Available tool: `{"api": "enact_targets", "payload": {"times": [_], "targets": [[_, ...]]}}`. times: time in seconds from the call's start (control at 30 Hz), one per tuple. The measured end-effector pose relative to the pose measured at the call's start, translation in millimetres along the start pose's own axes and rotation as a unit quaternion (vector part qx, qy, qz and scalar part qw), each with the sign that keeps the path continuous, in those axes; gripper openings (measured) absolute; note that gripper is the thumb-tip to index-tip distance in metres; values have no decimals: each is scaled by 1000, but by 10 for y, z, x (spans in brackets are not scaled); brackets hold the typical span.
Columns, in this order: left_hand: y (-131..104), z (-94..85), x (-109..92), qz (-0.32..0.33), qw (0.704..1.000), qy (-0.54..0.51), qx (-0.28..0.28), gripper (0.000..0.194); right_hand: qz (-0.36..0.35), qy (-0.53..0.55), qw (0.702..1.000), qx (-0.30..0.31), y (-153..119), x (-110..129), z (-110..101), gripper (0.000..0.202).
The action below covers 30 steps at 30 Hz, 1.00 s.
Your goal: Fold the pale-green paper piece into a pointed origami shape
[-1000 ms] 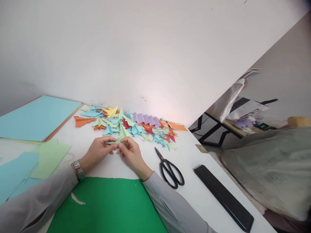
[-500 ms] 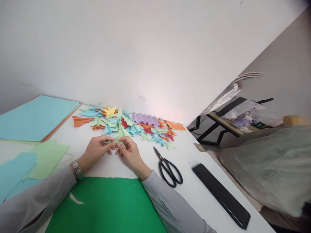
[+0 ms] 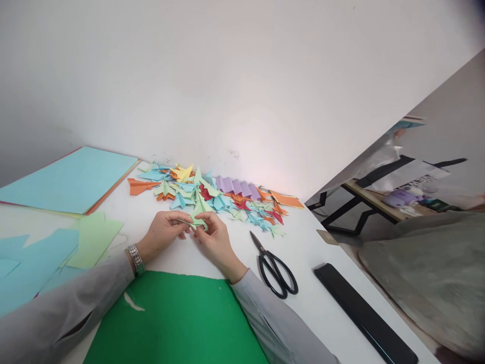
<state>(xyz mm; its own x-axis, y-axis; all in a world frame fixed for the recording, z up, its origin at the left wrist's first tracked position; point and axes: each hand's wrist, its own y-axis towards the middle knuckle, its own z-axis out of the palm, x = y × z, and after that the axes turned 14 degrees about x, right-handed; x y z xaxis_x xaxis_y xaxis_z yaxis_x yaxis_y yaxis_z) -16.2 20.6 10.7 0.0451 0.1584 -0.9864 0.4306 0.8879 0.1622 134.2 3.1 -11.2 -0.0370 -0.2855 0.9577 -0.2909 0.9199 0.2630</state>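
Observation:
A small light green folded paper (image 3: 197, 222) is pinched between my two hands, just in front of the pile of folded paper. My left hand (image 3: 165, 232), with a metal watch (image 3: 136, 259) at its wrist, grips its left side. Thumb and fingers of my right hand (image 3: 216, 241) close on its right side. The fingertips partly hide its folds. Right behind it lies the heap of small folded paper pieces (image 3: 183, 174), some shaped like planes, in yellow, orange, blue, green and red. A purple pleated paper strip (image 3: 238, 187) rests on the heap.
Black-handled scissors (image 3: 278, 273) lie right of my right hand, and a long black object (image 3: 364, 313) farther right. A green mat (image 3: 178, 318) is under my forearms. Large coloured sheets (image 3: 76, 177) and loose blue and green paper (image 3: 93, 240) lie left. A white wall stands behind.
The camera view has turned left, so everything appears shifted right. Both hands keep hold of the green folded paper, whose right part now shows more between the fingers.

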Motion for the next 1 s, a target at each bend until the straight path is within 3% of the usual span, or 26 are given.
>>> {"api": "enact_targets", "payload": {"times": [0.3, 0.77, 1.0], "targets": [[-9, -3, -19, -2, 1000, 0, 0, 18, 8, -70, 997, -22, -9, 43, -20, 15], [-20, -4, -54, -47, 998, 35, -18, 24, 15, -51, 998, -26, -13, -3, -21, 19], [-28, -6, -65, -57, 998, 20, -14, 26, -3, 10, 1000, -11, -5, 22, -23, 21]]}}
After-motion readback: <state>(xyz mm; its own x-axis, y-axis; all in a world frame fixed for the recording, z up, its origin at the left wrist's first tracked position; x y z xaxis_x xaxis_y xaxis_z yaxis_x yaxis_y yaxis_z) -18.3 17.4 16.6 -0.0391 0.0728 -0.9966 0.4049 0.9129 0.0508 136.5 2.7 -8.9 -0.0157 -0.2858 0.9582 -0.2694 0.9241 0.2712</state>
